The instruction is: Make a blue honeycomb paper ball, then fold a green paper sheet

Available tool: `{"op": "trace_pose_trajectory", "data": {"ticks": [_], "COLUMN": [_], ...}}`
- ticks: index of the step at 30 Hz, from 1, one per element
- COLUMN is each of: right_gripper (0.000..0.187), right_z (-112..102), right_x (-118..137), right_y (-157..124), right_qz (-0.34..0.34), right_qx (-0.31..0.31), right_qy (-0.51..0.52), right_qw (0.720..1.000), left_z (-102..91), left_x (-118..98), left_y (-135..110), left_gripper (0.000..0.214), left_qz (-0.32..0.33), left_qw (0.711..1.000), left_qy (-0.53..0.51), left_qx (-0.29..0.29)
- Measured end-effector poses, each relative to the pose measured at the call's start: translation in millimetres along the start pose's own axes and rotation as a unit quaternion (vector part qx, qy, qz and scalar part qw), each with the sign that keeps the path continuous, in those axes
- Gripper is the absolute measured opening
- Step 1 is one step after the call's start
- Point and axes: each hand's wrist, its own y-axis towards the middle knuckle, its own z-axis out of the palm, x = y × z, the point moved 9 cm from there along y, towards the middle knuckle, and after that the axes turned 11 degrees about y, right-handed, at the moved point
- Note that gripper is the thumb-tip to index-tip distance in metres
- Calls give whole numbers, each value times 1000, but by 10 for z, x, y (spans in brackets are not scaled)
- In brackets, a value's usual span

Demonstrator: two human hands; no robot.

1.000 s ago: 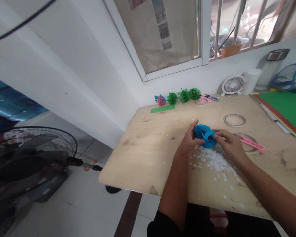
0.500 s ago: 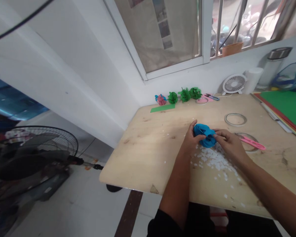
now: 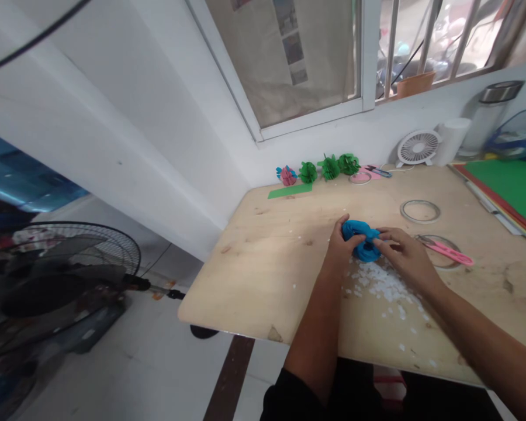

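Note:
A round, folded blue paper ball [image 3: 368, 251] is held just above the wooden table. My left hand [image 3: 342, 244] grips its left side, with the thumb laid across the front. My right hand [image 3: 401, 251] pinches the ball's right edge between thumb and fingers. Small white paper scraps [image 3: 381, 283] lie scattered on the table below the ball. Right of my right hand, a pink-handled tool [image 3: 451, 254] rests over a roll of tape [image 3: 442, 264]. Another thin tape roll [image 3: 419, 211] lies farther back.
Along the wall stand several green paper balls [image 3: 330, 168] and a pink-and-blue one [image 3: 287, 175], near a green paper strip [image 3: 290, 190]. A small white fan [image 3: 418, 148], a bottle [image 3: 486, 120] and coloured paper sheets [image 3: 508, 187] occupy the right. A black floor fan [image 3: 65, 275] stands left of the table [image 3: 245, 275].
My right hand's fingers have shifted slightly left along the blue paper ball, and the ball has turned a little. My left hand keeps its hold.

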Motion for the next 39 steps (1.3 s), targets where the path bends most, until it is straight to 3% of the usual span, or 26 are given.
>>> {"op": "trace_pose_trajectory", "data": {"ticks": [8,17,33,39], "right_gripper": [26,26,25,25], "right_z": [-21,-65,-75,-88], "right_x": [-55,-73,-28,-27], "right_y": [13,25,23,19], "right_qz": [-22,-1,17,7], "right_qx": [-9,-27,-30,-32], "right_qy": [-16,4,24,21], "right_qw": [1000,1000,999,999], "left_z": [67,124,100,119], "left_x": [11,-83,-128,-151], "left_y": [2,-74,-55,-71], "left_gripper": [75,97,98,98], "left_qz": [-5,-15,27,31], "left_qw": [1000,989,993,993], "left_qy": [-8,-69,4,-12], "left_qx": [29,129,111,113]}}
